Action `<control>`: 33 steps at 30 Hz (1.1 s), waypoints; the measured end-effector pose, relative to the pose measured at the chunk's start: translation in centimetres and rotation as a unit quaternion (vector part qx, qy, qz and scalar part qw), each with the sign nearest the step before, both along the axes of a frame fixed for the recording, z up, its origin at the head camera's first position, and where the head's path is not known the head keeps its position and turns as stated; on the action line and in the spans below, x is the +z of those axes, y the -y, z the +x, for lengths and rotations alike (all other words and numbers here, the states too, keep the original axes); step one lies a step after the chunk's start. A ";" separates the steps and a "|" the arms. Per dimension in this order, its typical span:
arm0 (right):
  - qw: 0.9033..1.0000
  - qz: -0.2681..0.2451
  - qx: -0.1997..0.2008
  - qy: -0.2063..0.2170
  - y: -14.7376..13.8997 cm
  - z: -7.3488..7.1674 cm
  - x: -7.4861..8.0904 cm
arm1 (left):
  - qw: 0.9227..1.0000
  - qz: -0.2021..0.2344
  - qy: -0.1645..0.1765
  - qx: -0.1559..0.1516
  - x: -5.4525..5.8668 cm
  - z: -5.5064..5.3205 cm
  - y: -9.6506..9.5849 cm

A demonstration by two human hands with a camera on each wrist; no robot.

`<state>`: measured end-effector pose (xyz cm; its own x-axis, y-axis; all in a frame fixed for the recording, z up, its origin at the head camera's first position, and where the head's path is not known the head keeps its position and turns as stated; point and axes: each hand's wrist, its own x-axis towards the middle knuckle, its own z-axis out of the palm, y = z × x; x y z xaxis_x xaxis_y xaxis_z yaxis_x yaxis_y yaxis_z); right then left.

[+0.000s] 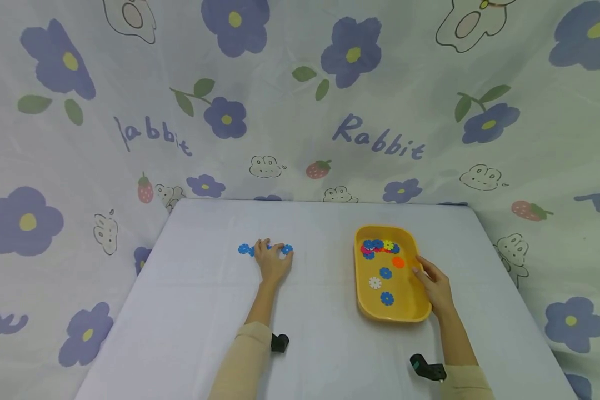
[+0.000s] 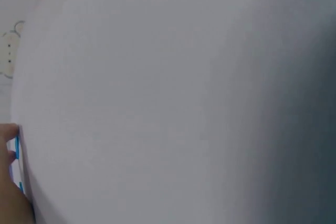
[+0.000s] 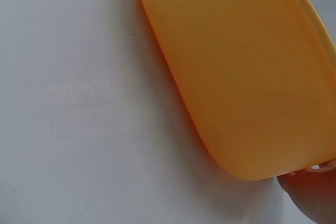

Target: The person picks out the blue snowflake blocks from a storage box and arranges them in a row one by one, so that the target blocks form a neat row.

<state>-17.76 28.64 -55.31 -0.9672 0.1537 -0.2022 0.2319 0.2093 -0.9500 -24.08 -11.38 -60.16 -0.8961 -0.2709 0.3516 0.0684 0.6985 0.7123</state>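
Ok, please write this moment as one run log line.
left hand: at blue pieces on table | right hand: grips yellow tray | in tray: mixed-color pieces

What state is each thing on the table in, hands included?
Yellow plastic tray: open side up, partly filled; resting or slightly lifted, can't tell.
Right hand: grips tray's right side.
Row of blue snowflake discs: partly covered; linked or not, can't tell.
Left hand: fingers over the row; grip unclear.
Multicoloured disc cluster: bunched at tray's far end.
Orange disc, white disc, two blue discs: loose in tray.
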 end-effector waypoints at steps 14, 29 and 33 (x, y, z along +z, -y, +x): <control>1.000 -0.009 -0.002 0.011 0.1 0.0 0.3 | 0.998 -0.062 -0.007 0.020 0.2 0.6 1.6; 1.000 -0.006 0.006 0.005 0.1 0.1 0.2 | 0.998 -0.062 0.001 0.027 -0.2 0.5 2.5; 1.000 -0.008 0.002 0.008 0.1 0.1 0.2 | 0.998 -0.064 0.003 0.021 0.0 0.5 2.5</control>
